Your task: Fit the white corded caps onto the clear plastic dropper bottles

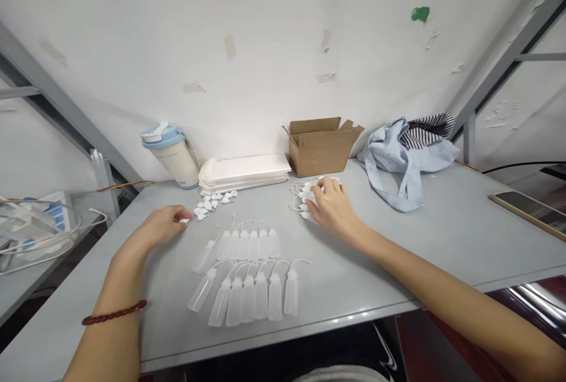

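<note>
My left hand (pixel 163 227) rests on the table at the left, thumb and forefinger pinched on a small white cap (pixel 185 220). Just right of it is a loose pile of similar white caps (pixel 204 210). My right hand (pixel 332 205) is over another group of translucent squeeze bottles (pixel 305 188) with thin curved spouts; its fingers are bent and closed among them, and what they hold is hidden. Between my hands, more squeeze bottles (pixel 248 296) lie in two rows, spouts pointing away from me.
At the back stand a cream tumbler with a blue lid (pixel 172 155), a stack of white packets (pixel 247 171) and an open cardboard box (pixel 325 149). A light blue cloth bag (pixel 398 158) lies right of the box. A phone (pixel 530 211) sits at the right edge; cables (pixel 48 234) are at the left.
</note>
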